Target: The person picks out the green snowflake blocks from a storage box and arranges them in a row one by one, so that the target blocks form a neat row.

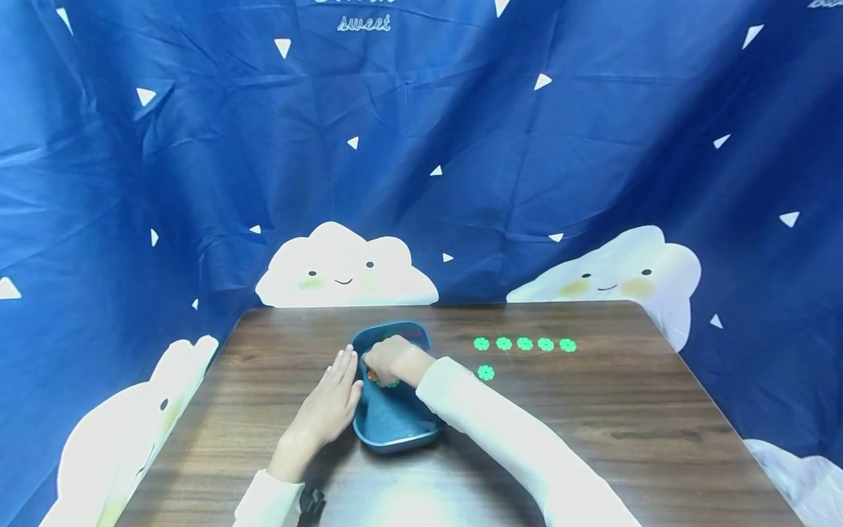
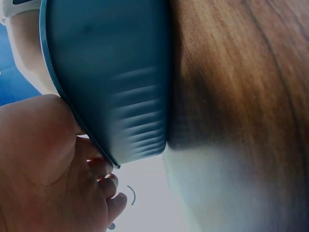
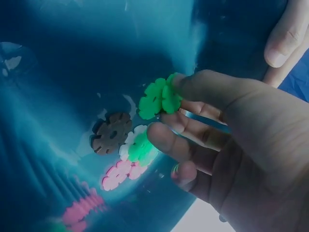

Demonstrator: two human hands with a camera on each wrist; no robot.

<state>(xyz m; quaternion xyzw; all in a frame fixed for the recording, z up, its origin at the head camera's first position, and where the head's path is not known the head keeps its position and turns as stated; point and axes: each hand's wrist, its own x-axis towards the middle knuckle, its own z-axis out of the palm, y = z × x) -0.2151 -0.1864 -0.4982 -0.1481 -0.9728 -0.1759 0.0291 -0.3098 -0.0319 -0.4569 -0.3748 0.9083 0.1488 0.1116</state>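
A deep blue plastic bin [image 1: 395, 421] stands on the wooden table. My left hand [image 1: 328, 402] lies along its left side, fingers straight and touching the rim; in the left wrist view the palm [image 2: 43, 159] is beside the bin's ribbed outer wall [image 2: 130, 96]. Inside the bin, my right hand [image 1: 397, 359] pinches a green flower-shaped plastic disc [image 3: 171, 96] between thumb and fingers. Another green disc [image 3: 152, 100] overlaps it. Below lie a brown disc [image 3: 113, 133], a white disc [image 3: 126, 147] under a green one, and pink discs [image 3: 118, 175]. An orange piece [image 1: 372, 375] shows near the right hand.
Right of the bin, several green discs [image 1: 525, 344] form a row toward the back of the table [image 1: 626, 410]. One more green disc [image 1: 486, 373] lies in front of that row, close to the right sleeve [image 1: 500, 424]. A blue curtain [image 1: 461, 146] hangs behind.
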